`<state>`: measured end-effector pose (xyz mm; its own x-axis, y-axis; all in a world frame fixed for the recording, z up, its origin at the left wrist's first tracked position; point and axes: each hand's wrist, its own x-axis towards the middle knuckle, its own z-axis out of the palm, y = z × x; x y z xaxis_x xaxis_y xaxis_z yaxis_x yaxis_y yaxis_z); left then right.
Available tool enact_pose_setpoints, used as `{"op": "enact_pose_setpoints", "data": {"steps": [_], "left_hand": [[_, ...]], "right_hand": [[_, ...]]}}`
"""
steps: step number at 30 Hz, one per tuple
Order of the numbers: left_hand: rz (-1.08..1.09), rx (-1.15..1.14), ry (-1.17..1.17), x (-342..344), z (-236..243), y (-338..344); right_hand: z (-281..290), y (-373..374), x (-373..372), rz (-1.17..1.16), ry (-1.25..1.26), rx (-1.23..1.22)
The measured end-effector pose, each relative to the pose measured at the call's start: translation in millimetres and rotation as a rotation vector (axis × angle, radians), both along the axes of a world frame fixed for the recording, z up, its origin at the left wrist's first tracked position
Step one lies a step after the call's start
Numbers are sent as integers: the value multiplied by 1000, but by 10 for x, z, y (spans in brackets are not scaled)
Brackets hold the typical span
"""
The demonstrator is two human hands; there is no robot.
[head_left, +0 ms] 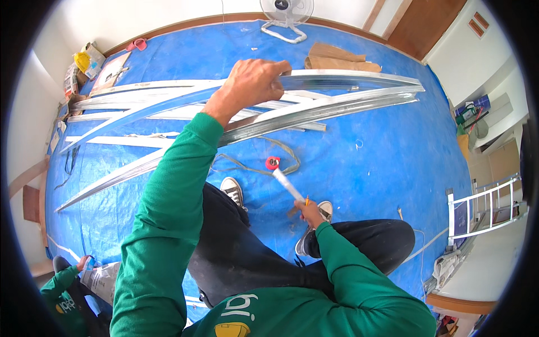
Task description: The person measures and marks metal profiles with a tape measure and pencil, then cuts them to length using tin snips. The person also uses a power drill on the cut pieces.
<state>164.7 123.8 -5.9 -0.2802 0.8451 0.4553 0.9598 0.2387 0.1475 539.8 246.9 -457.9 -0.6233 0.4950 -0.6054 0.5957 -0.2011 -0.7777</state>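
Note:
My left hand [252, 84] is closed over the edge of a long, shiny metal channel [348, 80], which is raised and slants across in front of me. Just below it, a second metal channel [314, 112] runs down to the left, partly hidden by my left sleeve. Low by my right shoe, my right hand [310, 213] is closed round a yellow-orange pencil [307, 200] and a pale flat strip [288, 184], whose kind is blurred. The strip's far end points at a red tape measure [272, 163] on the blue sheet, beside a loop of greenish strap [295, 154].
More metal channels [129, 96] lie on the blue floor sheet [393, 168] to the left. Brown paper [339, 58] and a white fan [286, 22] are at the back. A white ladder [485, 210] stands right. At lower left, a co-worker's hand [84, 262] shows.

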Motion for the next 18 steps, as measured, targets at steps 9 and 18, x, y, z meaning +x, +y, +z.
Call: {"op": "enact_pose_setpoints", "data": {"steps": [9, 18], "left_hand": [[-39, 40, -243, 137, 164, -111], [-129, -120, -282, 293, 132, -127]], "right_hand": [[1998, 455, -1482, -32, 752, -10], [3000, 412, -1906, -220, 1054, 82]]}}
